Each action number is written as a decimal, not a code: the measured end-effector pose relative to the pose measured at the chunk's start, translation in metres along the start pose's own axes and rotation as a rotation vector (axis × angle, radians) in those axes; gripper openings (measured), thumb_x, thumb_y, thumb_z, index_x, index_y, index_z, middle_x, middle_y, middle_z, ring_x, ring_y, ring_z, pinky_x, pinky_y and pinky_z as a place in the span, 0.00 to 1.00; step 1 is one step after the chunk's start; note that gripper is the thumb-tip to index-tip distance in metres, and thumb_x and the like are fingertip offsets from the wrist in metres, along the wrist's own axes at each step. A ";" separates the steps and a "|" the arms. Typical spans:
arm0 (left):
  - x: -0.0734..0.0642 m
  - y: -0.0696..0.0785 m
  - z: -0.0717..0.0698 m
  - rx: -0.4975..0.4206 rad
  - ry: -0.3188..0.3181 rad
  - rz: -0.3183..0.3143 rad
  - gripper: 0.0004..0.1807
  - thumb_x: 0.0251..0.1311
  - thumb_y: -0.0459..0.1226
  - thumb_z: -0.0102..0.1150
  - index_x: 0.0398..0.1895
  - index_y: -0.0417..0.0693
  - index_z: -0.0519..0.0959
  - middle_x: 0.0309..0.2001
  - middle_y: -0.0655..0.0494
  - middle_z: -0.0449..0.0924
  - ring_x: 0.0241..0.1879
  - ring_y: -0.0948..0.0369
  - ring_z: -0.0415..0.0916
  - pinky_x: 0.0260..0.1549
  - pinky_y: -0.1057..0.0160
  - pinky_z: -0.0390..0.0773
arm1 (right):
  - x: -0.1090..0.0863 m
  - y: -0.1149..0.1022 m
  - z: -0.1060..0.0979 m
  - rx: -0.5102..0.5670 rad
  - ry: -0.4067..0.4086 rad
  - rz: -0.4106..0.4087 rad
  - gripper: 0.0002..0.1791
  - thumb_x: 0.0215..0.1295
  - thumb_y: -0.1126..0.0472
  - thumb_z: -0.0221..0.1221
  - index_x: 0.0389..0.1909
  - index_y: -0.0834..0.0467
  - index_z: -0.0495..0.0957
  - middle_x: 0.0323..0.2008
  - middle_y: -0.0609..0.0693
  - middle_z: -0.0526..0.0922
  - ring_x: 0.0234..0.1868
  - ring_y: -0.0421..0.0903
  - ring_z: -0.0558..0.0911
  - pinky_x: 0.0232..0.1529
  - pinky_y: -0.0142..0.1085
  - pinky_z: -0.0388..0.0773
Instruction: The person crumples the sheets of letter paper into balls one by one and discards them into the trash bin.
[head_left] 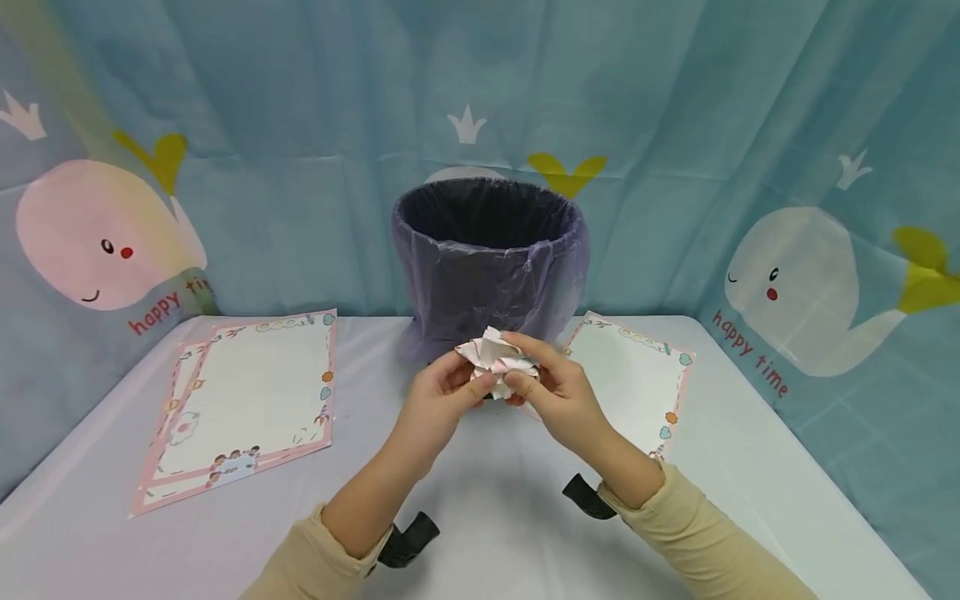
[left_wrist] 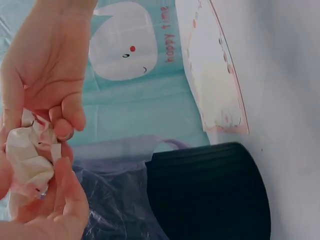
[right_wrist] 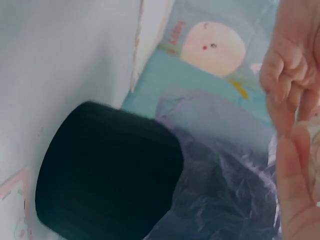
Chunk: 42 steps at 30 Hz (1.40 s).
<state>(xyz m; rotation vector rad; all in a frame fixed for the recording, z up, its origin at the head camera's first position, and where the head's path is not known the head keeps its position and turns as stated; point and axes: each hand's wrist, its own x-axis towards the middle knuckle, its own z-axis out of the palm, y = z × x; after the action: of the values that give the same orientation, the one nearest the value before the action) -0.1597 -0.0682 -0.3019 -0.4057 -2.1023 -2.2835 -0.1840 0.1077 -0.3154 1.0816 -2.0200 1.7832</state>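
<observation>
Both the left hand (head_left: 437, 393) and the right hand (head_left: 561, 390) clamp from either side on a crumpled paper wad (head_left: 495, 358) raised over the table (head_left: 487, 508), on the near side of the bin (left_wrist: 215, 192), a two-sided hold that seems meant to keep it packed tight. Purple and filmy, a bag (head_left: 564, 287) folds over the bin's rim, likely so it stays put, while overlapping sheets (head_left: 258, 387) lie at left and another sheet (head_left: 630, 375) at right, apparently set aside to give the hands room.
</observation>
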 end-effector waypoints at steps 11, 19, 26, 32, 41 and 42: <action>0.001 0.002 -0.002 0.149 0.065 0.051 0.20 0.66 0.31 0.58 0.60 0.38 0.72 0.36 0.48 0.79 0.36 0.61 0.77 0.39 0.64 0.78 | -0.001 0.000 -0.009 -0.324 -0.217 -0.064 0.30 0.57 0.73 0.65 0.60 0.65 0.66 0.38 0.55 0.80 0.31 0.43 0.76 0.30 0.34 0.77; 0.003 0.005 -0.006 0.093 -0.015 0.089 0.20 0.66 0.30 0.56 0.61 0.33 0.72 0.52 0.42 0.78 0.47 0.57 0.78 0.48 0.62 0.77 | 0.002 -0.005 -0.013 -0.258 -0.173 0.055 0.24 0.68 0.56 0.59 0.60 0.62 0.69 0.40 0.52 0.74 0.33 0.42 0.73 0.31 0.33 0.74; 0.005 -0.001 0.000 0.023 0.124 0.108 0.18 0.61 0.25 0.60 0.55 0.33 0.75 0.49 0.44 0.78 0.38 0.64 0.78 0.36 0.65 0.80 | 0.002 -0.006 -0.014 -0.259 -0.208 0.012 0.25 0.74 0.56 0.52 0.65 0.64 0.64 0.46 0.55 0.73 0.35 0.44 0.73 0.35 0.34 0.74; 0.005 -0.003 0.009 0.020 0.162 0.169 0.14 0.63 0.26 0.59 0.50 0.31 0.75 0.45 0.46 0.77 0.37 0.63 0.75 0.33 0.66 0.79 | 0.002 0.001 -0.010 -0.254 -0.073 -0.158 0.15 0.72 0.61 0.54 0.52 0.68 0.70 0.34 0.57 0.79 0.24 0.45 0.78 0.25 0.34 0.77; 0.005 -0.015 0.018 0.034 0.258 0.291 0.06 0.62 0.26 0.58 0.30 0.30 0.73 0.28 0.54 0.72 0.24 0.65 0.69 0.23 0.70 0.74 | 0.002 0.001 0.004 -0.105 0.055 -0.123 0.09 0.70 0.66 0.56 0.29 0.66 0.72 0.15 0.54 0.73 0.08 0.43 0.70 0.10 0.31 0.70; 0.004 -0.014 0.017 0.066 0.245 0.287 0.06 0.63 0.27 0.58 0.32 0.30 0.74 0.29 0.53 0.72 0.25 0.65 0.70 0.23 0.70 0.74 | 0.002 0.000 0.003 -0.081 0.058 -0.083 0.09 0.69 0.68 0.56 0.28 0.66 0.72 0.15 0.53 0.72 0.08 0.43 0.70 0.10 0.32 0.70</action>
<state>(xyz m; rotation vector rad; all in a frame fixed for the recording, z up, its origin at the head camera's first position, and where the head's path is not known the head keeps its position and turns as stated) -0.1634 -0.0491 -0.3141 -0.3757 -1.8605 -1.9874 -0.1843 0.1039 -0.3145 1.0612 -1.9657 1.6583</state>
